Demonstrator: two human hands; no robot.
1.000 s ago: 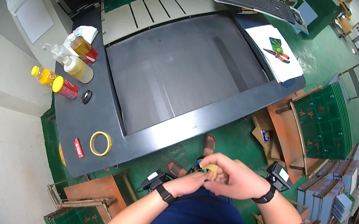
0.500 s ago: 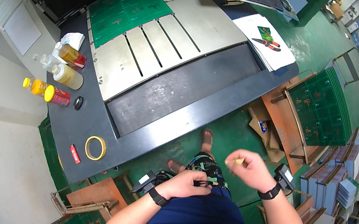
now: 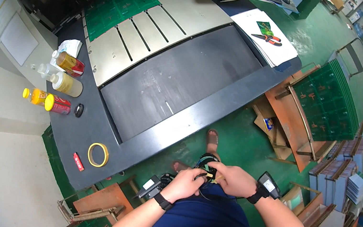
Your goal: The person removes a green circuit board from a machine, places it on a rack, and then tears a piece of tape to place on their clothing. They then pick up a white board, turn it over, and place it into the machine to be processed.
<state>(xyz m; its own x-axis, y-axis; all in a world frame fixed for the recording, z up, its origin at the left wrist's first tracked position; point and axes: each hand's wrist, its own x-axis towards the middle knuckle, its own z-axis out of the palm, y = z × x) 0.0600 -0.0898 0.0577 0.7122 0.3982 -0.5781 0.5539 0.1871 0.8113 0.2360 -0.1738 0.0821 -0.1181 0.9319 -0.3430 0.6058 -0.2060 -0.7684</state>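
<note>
In front of my waist, my two hands meet with their fingertips close together. My left hand [image 3: 184,185] is closed on a thin black cord-like thing [image 3: 201,176], partly hidden by the fingers. My right hand [image 3: 234,181] pinches a small pale-yellow piece [image 3: 216,180]; its kind is too small to tell. Another light-yellow bit [image 3: 210,175] shows between the hands, beside the black thing. Each wrist wears a black strap with a small box-like device.
Ahead stands a machine with a dark frame [image 3: 191,115] and a slotted metal bed [image 3: 158,26] bearing green panels [image 3: 120,8]. A yellow tape roll [image 3: 98,154], red object [image 3: 78,162] and several bottles lie left. Pliers [image 3: 268,40] rest on papers; a rack of green boards [image 3: 326,102] stands right.
My right hand has come down and left, bringing its pale-yellow piece to my left hand. The slotted metal bed has slid away from me with the green panels.
</note>
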